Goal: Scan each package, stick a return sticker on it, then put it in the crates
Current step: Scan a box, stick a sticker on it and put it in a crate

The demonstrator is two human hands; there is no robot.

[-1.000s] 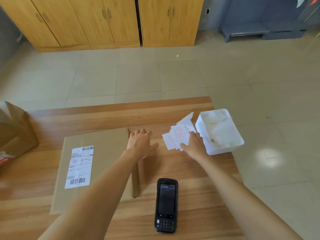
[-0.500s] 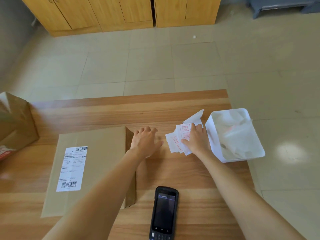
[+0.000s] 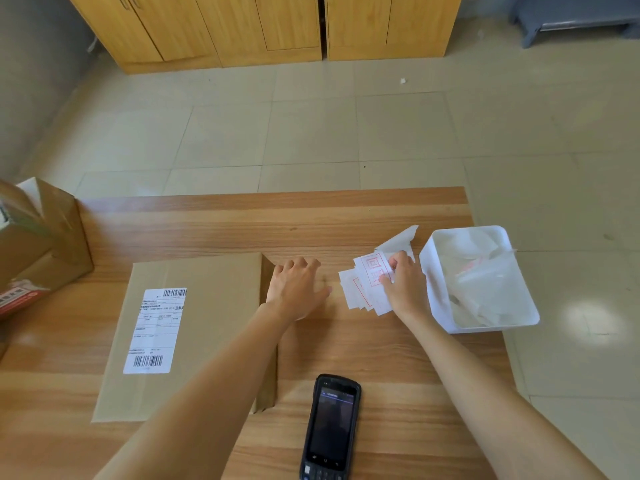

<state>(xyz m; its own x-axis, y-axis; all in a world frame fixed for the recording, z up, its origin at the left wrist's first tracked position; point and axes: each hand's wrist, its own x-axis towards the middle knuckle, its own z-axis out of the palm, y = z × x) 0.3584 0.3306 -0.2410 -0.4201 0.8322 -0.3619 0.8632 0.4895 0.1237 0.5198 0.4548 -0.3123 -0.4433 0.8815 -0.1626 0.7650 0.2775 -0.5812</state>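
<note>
A scanner (image 3: 331,427) lies near; a white bin (image 3: 485,320) flanks the stickers (image 3: 367,285). Right hand (image 3: 405,285) pinches one, left hand (image 3: 294,289) rests flat, fingers relaxed, beside the labelled flat package (image 3: 207,306)

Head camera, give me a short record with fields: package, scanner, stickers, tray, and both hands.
package: flat cardboard box on table, shipping label facing up
scanner: handheld, near table edge, nobody holding it
stickers: loose pile, red print
tray: white, right of pile, holding backing paper
left hand: relaxed at box's right edge
right hand: pinching a sticker
</note>
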